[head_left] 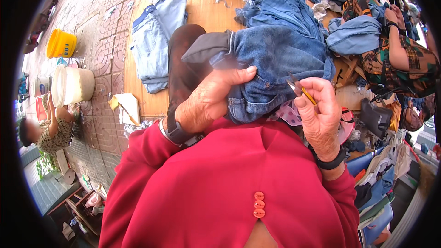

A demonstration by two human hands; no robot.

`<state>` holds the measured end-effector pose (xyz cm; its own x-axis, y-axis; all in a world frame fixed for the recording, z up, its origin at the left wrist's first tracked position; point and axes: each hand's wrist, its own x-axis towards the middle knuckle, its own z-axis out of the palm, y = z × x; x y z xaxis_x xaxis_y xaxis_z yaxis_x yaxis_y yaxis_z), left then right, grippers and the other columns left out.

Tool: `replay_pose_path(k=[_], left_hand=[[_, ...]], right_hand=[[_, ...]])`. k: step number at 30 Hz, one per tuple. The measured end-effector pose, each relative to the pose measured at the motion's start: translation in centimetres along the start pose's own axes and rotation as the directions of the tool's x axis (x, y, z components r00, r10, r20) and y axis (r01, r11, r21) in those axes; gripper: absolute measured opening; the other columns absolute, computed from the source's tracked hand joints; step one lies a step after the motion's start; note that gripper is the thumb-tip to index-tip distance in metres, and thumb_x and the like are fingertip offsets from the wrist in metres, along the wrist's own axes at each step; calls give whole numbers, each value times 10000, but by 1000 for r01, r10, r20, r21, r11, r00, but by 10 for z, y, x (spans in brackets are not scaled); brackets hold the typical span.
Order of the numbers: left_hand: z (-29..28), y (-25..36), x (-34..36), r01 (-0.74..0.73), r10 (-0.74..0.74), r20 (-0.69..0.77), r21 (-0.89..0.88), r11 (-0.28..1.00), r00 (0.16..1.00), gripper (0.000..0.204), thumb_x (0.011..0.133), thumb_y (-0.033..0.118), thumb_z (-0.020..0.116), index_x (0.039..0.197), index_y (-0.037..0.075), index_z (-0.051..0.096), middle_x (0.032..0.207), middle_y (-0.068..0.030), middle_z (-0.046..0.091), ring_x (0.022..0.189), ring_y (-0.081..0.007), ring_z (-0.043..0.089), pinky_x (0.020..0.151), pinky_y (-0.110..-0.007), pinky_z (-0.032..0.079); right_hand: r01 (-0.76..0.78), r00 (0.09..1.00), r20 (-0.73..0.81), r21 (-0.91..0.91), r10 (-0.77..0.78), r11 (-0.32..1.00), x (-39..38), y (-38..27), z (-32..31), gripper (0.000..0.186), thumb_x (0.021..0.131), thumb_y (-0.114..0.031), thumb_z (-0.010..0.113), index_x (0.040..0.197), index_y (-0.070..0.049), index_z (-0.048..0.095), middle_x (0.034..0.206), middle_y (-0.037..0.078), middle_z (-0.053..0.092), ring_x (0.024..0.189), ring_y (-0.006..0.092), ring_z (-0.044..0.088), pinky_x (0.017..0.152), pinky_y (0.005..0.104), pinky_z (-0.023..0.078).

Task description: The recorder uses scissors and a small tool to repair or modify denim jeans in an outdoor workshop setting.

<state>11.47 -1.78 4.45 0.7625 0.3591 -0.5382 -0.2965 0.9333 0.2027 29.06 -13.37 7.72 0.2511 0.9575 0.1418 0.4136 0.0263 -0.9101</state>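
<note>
Blue denim jeans (285,55) lie bunched across my lap, one grey piece of cloth (209,47) showing at their left side. My left hand (209,94) is closed on the near edge of the denim, thumb on top and the other fingers mostly hidden. To the right, my right hand (319,110) pinches thread snips (309,96) with a yellow handle. Their pointed metal blades face the denim, close to its surface; I cannot tell whether they touch it.
Folded light-blue jeans (154,41) rest on the wooden board (202,14) among fabric scraps. More denim (353,34) is heaped at the right, beside a co-worker in patterned clothing (399,59). A yellow bucket (61,43), a white bucket (76,85) and another person (55,126) are on the left.
</note>
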Motion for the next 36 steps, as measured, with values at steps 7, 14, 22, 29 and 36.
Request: replay_pose_path(k=[7,14,22,29,36], left_hand=[[1,-2,-1,-42,42,-11,37,998,999,227,857,104,575,1037,-35,575,988,-144,646,889,-237,643,849,-366,518],[-5,-5,-1,-31,31,26,-7,999,999,252,848,115,587,1054,-29,571,1010,-143,641,906,-240,637,868,-384,505],[-3,-7,-3,13,-10,67,-43,999,998,264,829,98,603,1060,-26,570,1010,-146,641,907,-244,637,864,-387,505],[2,-8,-6,-23,22,58,5,1000,998,254,819,81,606,1039,-42,571,995,-153,644,898,-248,640,852,-382,512],[2,-7,-8,-55,56,-14,51,997,998,244,810,73,614,1019,-47,579,967,-154,650,861,-243,649,824,-375,527]], right_hand=[[81,997,-8,-167,-83,983,-10,0,1,314,814,-221,681,985,-11,520,734,70,618,613,134,605,556,239,472],[109,992,-29,-248,-120,963,-10,-2,6,319,790,-215,703,972,-17,532,711,86,603,579,180,599,534,263,465],[167,981,-33,-361,-192,917,-6,-11,11,304,774,-187,709,962,-23,536,725,108,617,599,233,622,537,292,482],[149,987,15,-435,-158,888,-2,-20,9,275,765,-158,709,936,-21,544,718,106,621,600,238,623,533,306,480],[212,975,46,-474,-216,855,1,-23,7,248,749,-130,712,903,-18,552,701,108,616,586,254,614,525,310,470]])
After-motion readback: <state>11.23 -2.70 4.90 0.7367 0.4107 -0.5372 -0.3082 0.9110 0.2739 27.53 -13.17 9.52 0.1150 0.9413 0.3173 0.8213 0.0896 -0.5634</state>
